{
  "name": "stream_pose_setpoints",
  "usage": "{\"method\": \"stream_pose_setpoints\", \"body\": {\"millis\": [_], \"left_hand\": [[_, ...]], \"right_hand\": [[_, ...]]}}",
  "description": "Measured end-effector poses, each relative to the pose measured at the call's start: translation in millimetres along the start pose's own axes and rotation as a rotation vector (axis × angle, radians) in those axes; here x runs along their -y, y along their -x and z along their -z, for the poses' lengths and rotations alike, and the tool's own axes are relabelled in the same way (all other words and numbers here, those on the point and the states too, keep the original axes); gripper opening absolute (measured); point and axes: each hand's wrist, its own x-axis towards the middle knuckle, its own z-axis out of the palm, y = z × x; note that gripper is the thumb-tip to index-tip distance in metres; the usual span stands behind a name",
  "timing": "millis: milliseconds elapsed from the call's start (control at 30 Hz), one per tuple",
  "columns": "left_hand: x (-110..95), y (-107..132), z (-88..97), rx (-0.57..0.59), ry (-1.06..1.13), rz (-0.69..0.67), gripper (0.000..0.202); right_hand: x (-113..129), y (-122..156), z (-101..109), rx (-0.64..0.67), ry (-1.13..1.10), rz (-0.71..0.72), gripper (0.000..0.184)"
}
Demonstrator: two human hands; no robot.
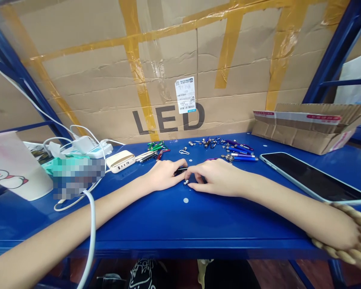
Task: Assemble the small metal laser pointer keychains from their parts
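My left hand (pixel 166 175) is closed around a slim black tube (pixel 181 171), much of it hidden by the fingers. Close against it, my right hand (pixel 216 177) has thumb and forefinger drawn together at a small silver metal piece (pixel 185 182); the fingertips of both hands nearly meet. Behind the hands lies a white hook-like clip (pixel 184 151). Blue metal tubes (pixel 242 157) with silver ends are heaped beyond my right hand. Small metal clips (pixel 209 142) lie scattered at the back, and green clip pieces (pixel 157 145) are behind my left hand.
On the blue table (pixel 156 224) a phone (pixel 313 176) lies at right, before an open cardboard box (pixel 301 126). To the left stand a paper cup (pixel 21 168), a white power bank (pixel 120 161) and a power strip (pixel 100 151) with cables. A large taped carton (pixel 108 80) walls off the back.
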Motion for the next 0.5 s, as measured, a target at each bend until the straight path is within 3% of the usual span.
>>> {"method": "stream_pose_setpoints", "body": {"millis": [500], "left_hand": [[4.2, -2.1, -2.4, -0.007, -0.004, -0.033, 0.036]], "right_hand": [[1.1, 3.6, 0.3, 0.04, 0.068, -0.004, 0.026]]}}
